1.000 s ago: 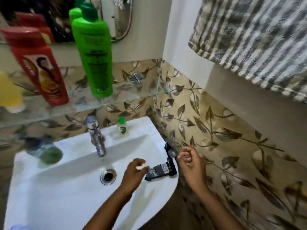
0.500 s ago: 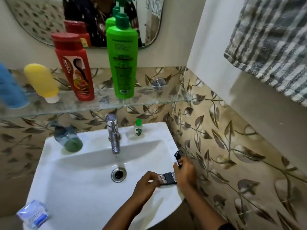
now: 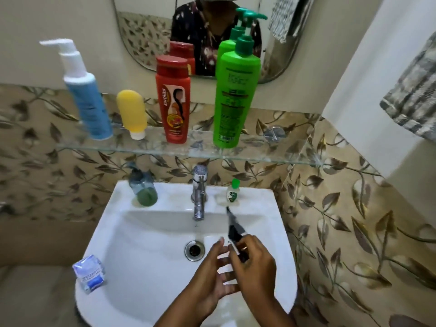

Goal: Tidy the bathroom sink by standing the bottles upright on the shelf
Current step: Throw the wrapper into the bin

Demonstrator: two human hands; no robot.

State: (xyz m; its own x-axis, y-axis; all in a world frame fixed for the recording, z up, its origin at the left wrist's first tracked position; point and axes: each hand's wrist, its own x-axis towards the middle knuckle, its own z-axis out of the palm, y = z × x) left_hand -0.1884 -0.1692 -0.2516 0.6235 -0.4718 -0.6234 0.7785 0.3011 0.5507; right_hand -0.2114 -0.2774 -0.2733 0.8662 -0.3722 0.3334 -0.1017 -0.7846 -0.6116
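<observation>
Tap (image 3: pixel 199 192) ctr, drain (image 3: pixel 194 250) below, towel (image 3: pixel 410 105) rt wall.

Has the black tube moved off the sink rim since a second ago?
Yes. The black tube is lifted off the sink rim, held by the right hand.

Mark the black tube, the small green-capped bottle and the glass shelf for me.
black tube (image 3: pixel 234 226), head view, upper body above the fingers.
small green-capped bottle (image 3: pixel 233 194), head view, label.
glass shelf (image 3: pixel 271 152), head view, bare right stretch.
</observation>
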